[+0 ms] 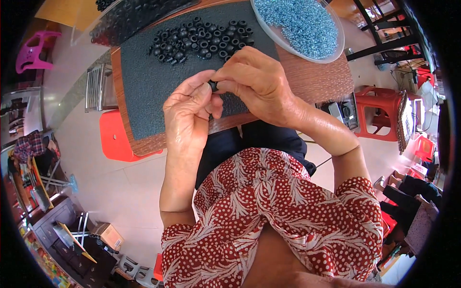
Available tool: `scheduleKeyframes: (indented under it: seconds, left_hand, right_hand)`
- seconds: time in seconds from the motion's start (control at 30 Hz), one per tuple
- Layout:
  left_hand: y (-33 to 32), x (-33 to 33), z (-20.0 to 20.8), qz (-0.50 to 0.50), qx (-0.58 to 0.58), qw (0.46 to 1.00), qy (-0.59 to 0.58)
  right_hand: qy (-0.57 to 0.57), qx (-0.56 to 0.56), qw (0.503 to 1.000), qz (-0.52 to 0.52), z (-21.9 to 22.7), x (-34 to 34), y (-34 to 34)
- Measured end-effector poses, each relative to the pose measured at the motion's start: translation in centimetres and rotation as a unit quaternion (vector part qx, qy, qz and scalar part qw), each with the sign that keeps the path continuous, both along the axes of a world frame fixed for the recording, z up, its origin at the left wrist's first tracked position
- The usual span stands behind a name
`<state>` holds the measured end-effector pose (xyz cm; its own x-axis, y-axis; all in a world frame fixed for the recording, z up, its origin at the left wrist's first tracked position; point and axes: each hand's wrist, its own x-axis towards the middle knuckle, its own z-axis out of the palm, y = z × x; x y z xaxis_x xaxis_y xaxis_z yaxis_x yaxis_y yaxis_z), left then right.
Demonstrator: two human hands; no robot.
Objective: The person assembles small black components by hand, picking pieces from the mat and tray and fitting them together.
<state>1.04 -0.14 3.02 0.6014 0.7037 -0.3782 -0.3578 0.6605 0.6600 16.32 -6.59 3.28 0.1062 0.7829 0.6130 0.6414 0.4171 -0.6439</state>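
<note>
Between the fingertips of both hands is a small black ring-shaped part (212, 85), partly covered by the fingers. My left hand (189, 103) pinches it from the left, palm turned up. From the right, my right hand (259, 84) closes thumb and fingers on the same part. Both hands are raised above the near half of a dark mat (144, 91). Beyond them lies a loose pile of similar black ring-shaped parts (197, 39), some showing their round openings.
The mat lies on a wooden table (312, 81). At its far right stands a clear round tub (331, 56) of small blue beads (305, 24). A clear box (139, 19) of black parts sits at the far left. Red stools (115, 137) flank the table; another person (408, 192) is at the right.
</note>
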Motion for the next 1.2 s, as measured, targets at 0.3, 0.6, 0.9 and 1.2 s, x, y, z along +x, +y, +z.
scheduleKeyframes:
  seconds: [0.3, 0.6, 0.9, 1.2]
  left_hand:
    - [0.0, -0.7, -0.2, -0.023, 0.02, 0.999, -0.018]
    - [-0.1, -0.8, -1.2, 0.066, 0.12, 0.99, 0.015]
    - [0.1, -1.9, -1.9, 0.073, 0.124, 0.989, 0.013]
    - [0.1, -2.3, -2.6, 0.077, 0.161, 0.984, -0.009]
  right_hand:
    - [0.052, -0.094, 0.993, -0.039, 0.6, -0.9, 0.8]
    - [-0.064, 0.008, 0.998, -0.012, 0.0, -1.4, 0.8]
    - [-0.144, 0.015, 0.988, -0.051, -0.9, -0.1, 2.1]
    - [-0.408, 0.0, 0.909, -0.088, -2.2, 0.3, 6.1]
